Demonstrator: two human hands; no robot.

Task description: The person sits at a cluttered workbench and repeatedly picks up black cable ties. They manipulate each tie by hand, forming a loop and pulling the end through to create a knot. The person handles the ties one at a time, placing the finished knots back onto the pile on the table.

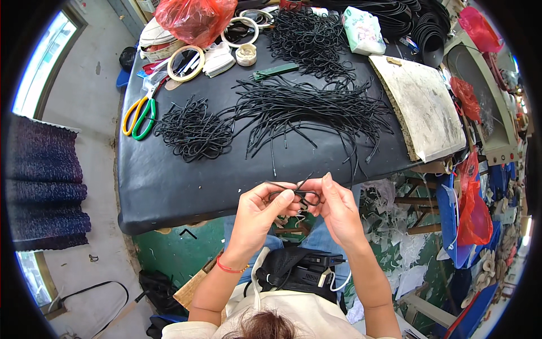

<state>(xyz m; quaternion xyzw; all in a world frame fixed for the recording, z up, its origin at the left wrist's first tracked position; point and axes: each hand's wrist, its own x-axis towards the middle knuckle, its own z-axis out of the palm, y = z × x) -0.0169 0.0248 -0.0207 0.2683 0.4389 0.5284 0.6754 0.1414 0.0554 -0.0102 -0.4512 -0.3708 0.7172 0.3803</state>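
Note:
Both hands meet just below the front edge of a black padded table (pixel 169 192). My left hand (pixel 261 213) pinches one end of a thin black cord (pixel 302 195), and my right hand (pixel 337 210) grips the other side of it. The cord is bent into a small loop between the fingertips, with two loose ends sticking up. On the table beyond lie a spread of straight black cords (pixel 305 110), a tangled pile of looped cords (pixel 193 131) to the left, and another tangled heap (pixel 307 39) at the back.
Scissors with yellow and green handles (pixel 138 116) lie at the table's left edge. Tape rolls (pixel 185 62), a red plastic bag (pixel 195 20) and a small round tub (pixel 246 54) sit at the back. A worn white board (pixel 423 104) lies at right. Red and blue bags (pixel 471 217) hang below it.

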